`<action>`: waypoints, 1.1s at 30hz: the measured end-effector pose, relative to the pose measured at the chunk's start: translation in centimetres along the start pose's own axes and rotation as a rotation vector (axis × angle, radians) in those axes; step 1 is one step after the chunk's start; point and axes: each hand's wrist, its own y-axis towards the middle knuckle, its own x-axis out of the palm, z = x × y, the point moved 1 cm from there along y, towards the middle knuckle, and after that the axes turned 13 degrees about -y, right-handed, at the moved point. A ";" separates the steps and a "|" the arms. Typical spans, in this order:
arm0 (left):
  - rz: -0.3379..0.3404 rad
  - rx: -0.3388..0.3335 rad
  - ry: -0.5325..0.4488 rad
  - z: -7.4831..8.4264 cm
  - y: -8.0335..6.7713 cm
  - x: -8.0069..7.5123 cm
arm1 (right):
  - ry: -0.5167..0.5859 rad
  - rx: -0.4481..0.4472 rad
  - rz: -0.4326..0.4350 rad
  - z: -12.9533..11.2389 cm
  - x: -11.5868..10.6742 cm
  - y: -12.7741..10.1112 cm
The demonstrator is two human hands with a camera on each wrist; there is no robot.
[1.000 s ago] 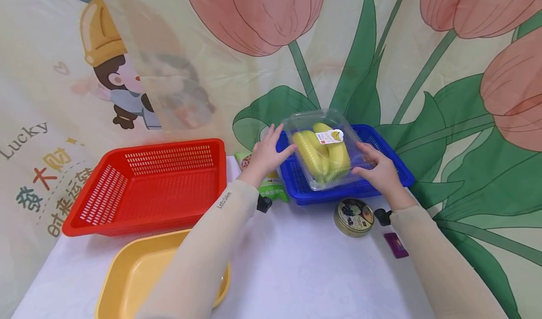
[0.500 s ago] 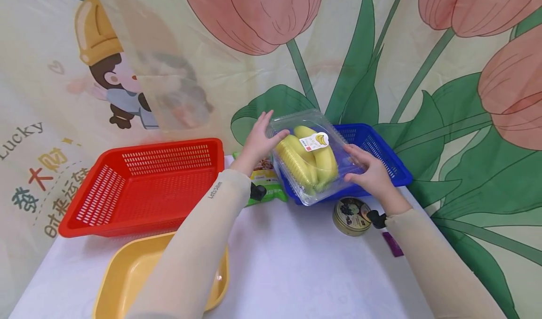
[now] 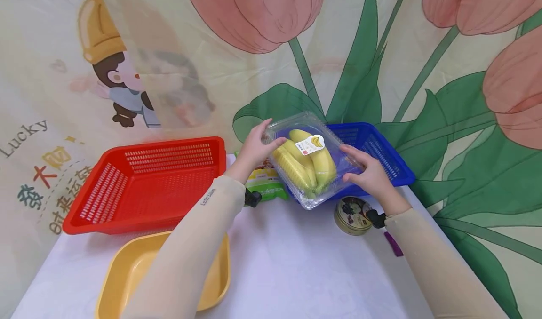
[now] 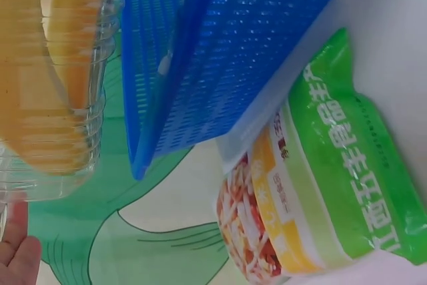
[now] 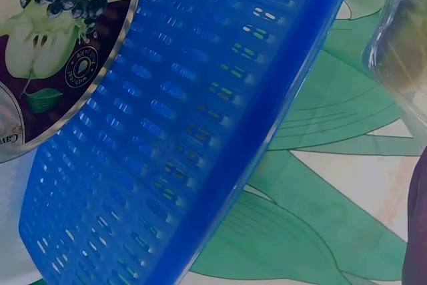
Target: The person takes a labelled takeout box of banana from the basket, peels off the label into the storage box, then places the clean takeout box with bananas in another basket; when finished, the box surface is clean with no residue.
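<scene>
The left hand and the right hand hold the box tilted between them, over the near left part of the blue basket, hiding much of it. Each thumb lies over the box's edge; the other fingers are partly hidden behind it. In both wrist views the box is cut off, and the right one shows only a dim sliver of hand. The left hand and box cover part of the green bag. A sleeve overlaps the purple packet; the other crosses the yellow tub, cut off below.

The box is clear, ribbed plastic around smooth bananas. Both baskets, blue and red, are slotted plastic; the tin is round, the bag glossy.
</scene>
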 end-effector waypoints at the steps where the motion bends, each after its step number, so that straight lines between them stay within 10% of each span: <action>1: 0.007 -0.006 0.005 -0.1 -0.2 -0.1 | -0.003 -0.004 -0.001 0.0 0.1 0.1; 33: 0.265 0.054 -0.154 -1.0 -8.9 -2.3 | 0.173 -0.074 0.022 -1.7 1.8 1.3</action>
